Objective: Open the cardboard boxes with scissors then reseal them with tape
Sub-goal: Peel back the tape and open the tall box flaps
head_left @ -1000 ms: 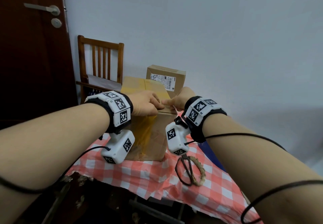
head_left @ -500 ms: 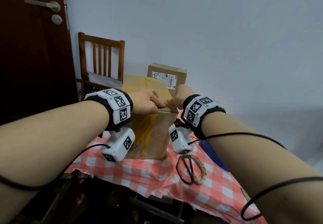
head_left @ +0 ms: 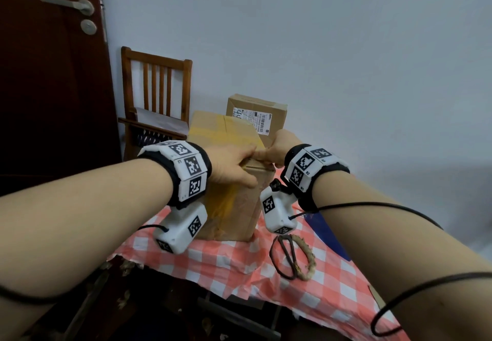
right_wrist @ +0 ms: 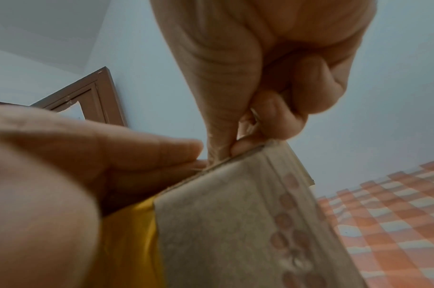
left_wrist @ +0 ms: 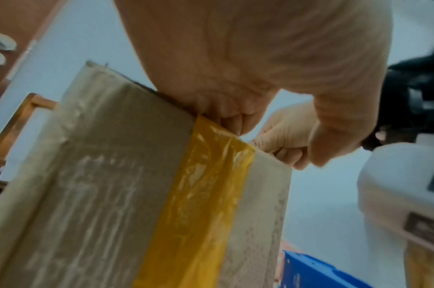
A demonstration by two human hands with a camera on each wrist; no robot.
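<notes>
A large cardboard box (head_left: 239, 205) stands on the checked tablecloth (head_left: 239, 263), with yellow tape (left_wrist: 203, 185) running over its top and down its front. My left hand (head_left: 237, 165) grips the top front edge, fingers on top and thumb on the front face. Beside it my right hand (head_left: 274, 151) pinches the same edge (right_wrist: 238, 152) between thumb and forefinger, the other fingers curled. A thin gap shows under the top flap there. The scissors (head_left: 286, 255), one handle wrapped in rope, lie on the cloth in front of the box. A smaller labelled box (head_left: 255, 117) stands behind.
A wooden chair (head_left: 157, 95) stands behind the table at the left, next to a dark door (head_left: 53, 74). Something blue (head_left: 330, 237) lies at the table's right side. The table's front edge (head_left: 239, 290) drops off just below the scissors.
Both hands stay at the box's top front edge. The left thumb now reaches further down the front face, and the right hand has shifted slightly back.
</notes>
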